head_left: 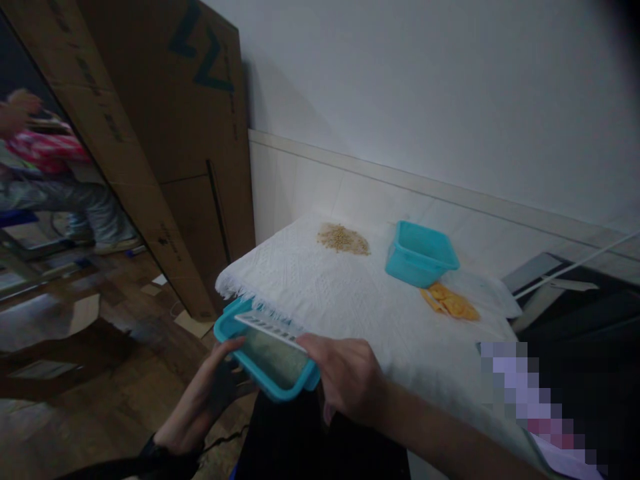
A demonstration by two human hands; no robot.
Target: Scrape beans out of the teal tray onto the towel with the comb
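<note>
At the table's front edge, a teal rectangular container is held tilted, with pale, cloudy contents inside. A white slotted strip lies across its far side. My left hand grips the container's left end, thumb over the rim and fingers partly hidden beneath. My right hand is closed at the right end, its thumb side against the end of the white strip; its other fingers are mostly hidden. Farther back on the table lies a spread pile of tan grains or beans.
A white fringed cloth covers the table. A second teal container stands near the wall, beside a crumpled orange cloth. A tall cardboard box rises at left. A seated person is beyond it. Dark equipment stands right.
</note>
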